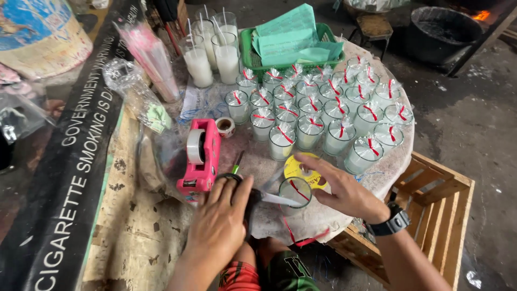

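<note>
— What sits at the lower centre of the frame?

— A glass candle cup [295, 189] tied with a red ribbon, standing on the round worktop [323, 213] near its front edge. The left hand [219, 221] grasps scissors [269, 198], their blades pointing right and touching the cup's rim. The right hand [344, 188] hovers just right of the cup, fingers spread, grasping nothing.

— And just beyond it?

— A yellow tape roll [304, 170] lies flat behind the cup. To the left stands a pink tape dispenser [200, 159], with a small roll of tape [225, 126] above it.

— Farther back?

— A crowd of wrapped candle cups [323, 116] with red ribbons fills the middle of the frame. Behind them, a green basket [250, 56] holds pale green papers, and taller unwrapped candles [212, 54] with bare wicks stand at upper centre. A wooden crate [436, 207] rests at lower right, and a black pot [441, 32] at upper right.
</note>
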